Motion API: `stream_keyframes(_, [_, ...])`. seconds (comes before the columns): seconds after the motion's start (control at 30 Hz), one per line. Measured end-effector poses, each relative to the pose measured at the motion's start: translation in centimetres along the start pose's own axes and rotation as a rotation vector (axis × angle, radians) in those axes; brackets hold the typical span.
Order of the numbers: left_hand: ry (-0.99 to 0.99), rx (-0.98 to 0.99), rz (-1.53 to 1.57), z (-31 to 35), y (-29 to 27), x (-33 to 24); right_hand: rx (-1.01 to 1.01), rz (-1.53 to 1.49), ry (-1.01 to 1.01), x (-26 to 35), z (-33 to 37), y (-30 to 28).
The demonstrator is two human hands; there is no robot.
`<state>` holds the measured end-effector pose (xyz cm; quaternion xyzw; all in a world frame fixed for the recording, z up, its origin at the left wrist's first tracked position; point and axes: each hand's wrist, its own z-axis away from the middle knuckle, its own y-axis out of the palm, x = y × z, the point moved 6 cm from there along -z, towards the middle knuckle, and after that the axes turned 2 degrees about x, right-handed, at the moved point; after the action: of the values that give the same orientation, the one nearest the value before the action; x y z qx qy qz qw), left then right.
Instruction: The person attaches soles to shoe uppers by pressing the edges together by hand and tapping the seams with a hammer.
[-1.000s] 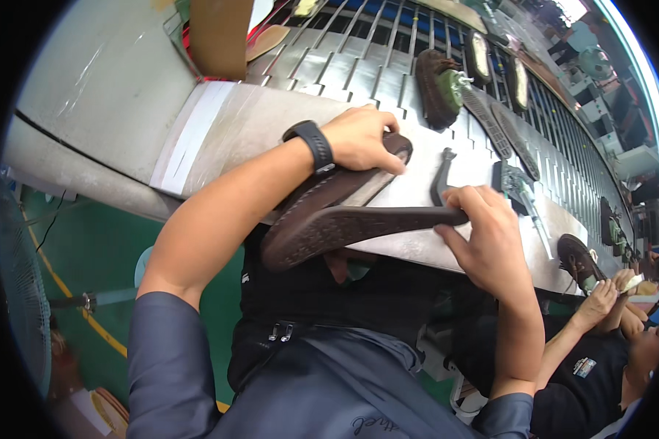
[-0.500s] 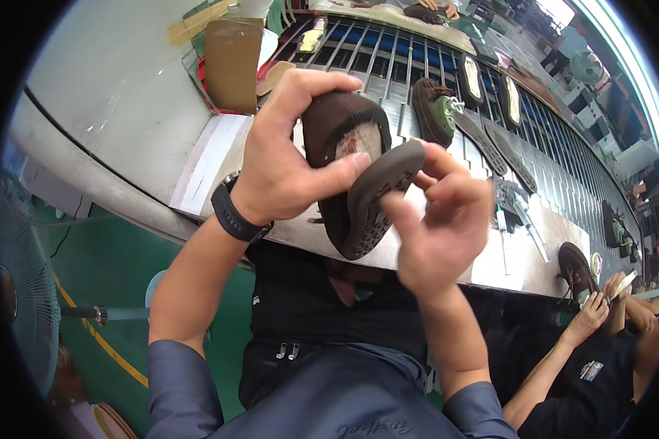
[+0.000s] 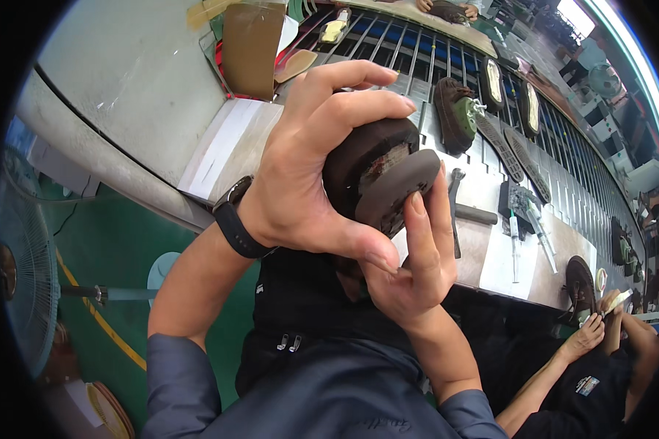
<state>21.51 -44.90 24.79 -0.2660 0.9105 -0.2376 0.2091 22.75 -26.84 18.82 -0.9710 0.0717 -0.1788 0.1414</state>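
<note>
At the bench (image 3: 472, 247) edge, our left hand (image 3: 296, 168) grasps the brown upper (image 3: 345, 167), our right hand (image 3: 421, 271) the sole (image 3: 401, 183); their foreshortened long axes point rounded ends up-right.

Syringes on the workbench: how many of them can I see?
2. The left syringe lies over the white paper, by the black block; the right syringe lies slanted just beside it. More could be hidden behind the hands.

Dark blue shirt (image 3: 300, 391), near: cursive lettering (image 3: 389, 423) across the wearer's front, too faint to read.
Co-worker's black shirt (image 3: 600, 411), near right: small printed patch (image 3: 586, 385), too small to read.
Readable words: none.
</note>
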Motion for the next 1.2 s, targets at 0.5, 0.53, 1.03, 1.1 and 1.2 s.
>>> stream_keyframes(0.5, [0.086,0.012,-0.117,-0.5,-0.7,-0.9,-0.004,0.023,0.088,0.7,-0.2,0.6])
stream_keyframes(0.53, [0.075,0.013,-0.119,-0.5,-0.7,-1.0,-0.005,0.025,0.088,0.8,-0.2,0.5])
stream_keyframes(1.03, [0.061,-0.015,-0.088,-0.3,-1.5,-1.7,-0.026,0.013,0.063,1.7,-0.3,1.1])
stream_keyframes(1.1, [0.053,-0.018,-0.082,-0.4,-1.8,-1.7,-0.016,0.016,0.077,1.9,-0.5,1.3])
stream_keyframes(1.2, [0.073,-0.031,-0.078,-0.4,-2.0,-1.9,-0.023,-0.004,0.053,2.0,-0.3,1.6])
